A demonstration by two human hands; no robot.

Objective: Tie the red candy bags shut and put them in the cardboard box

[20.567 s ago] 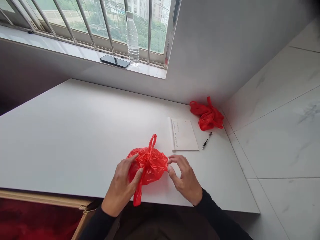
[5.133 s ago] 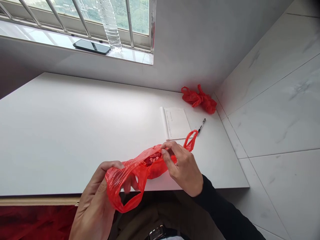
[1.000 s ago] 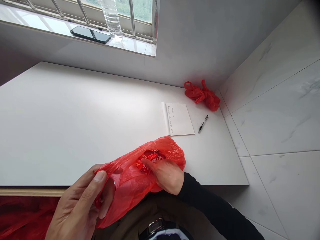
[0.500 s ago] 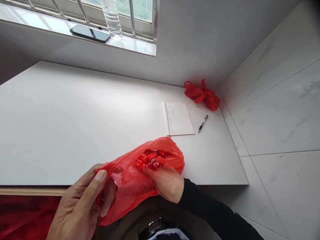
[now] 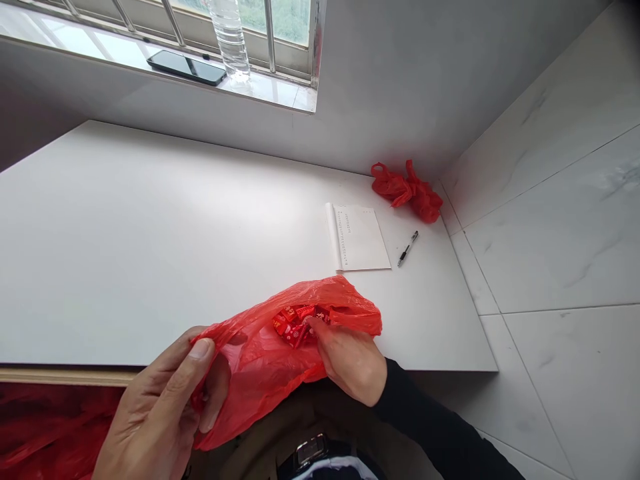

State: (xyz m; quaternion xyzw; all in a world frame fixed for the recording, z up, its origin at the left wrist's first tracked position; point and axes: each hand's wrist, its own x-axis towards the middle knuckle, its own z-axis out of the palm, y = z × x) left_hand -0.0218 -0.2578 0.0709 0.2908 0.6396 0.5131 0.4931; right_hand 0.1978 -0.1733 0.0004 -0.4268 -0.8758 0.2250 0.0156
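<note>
Gripping the red plastic bag [image 5: 265,360] by its left end, the left hand [image 5: 163,400] is closed on the film, thumb on top and fingers curled behind. The right hand [image 5: 353,363] is inserted in the bag's mouth; one digit touches the small red printed packets [image 5: 293,327] inside. Its other fingers are concealed, so whether they are closed on a packet cannot be determined. The bag extends across the near edge of the white table [image 5: 150,253], toward the near right corner.

The packets are partly covered by the film and the right hand; their print is too small to read. The lower frame border cuts off the left wrist.

The left hand points up and inward. The right forearm, in a black sleeve [image 5: 440,427], enters from the lower right, back of the hand upward. A belt buckle [image 5: 310,450] shows below.

Beyond the bag, a notebook [image 5: 363,237] lies nearer the table's right edge than its left, with a pen [image 5: 408,249] to its right. A second red plastic bag [image 5: 407,190] is crumpled at the far right corner. Above the rear edge, the windowsill [image 5: 280,93] carries a smartphone [image 5: 187,67] and a clear bottle [image 5: 231,40], its top cut off.
</note>
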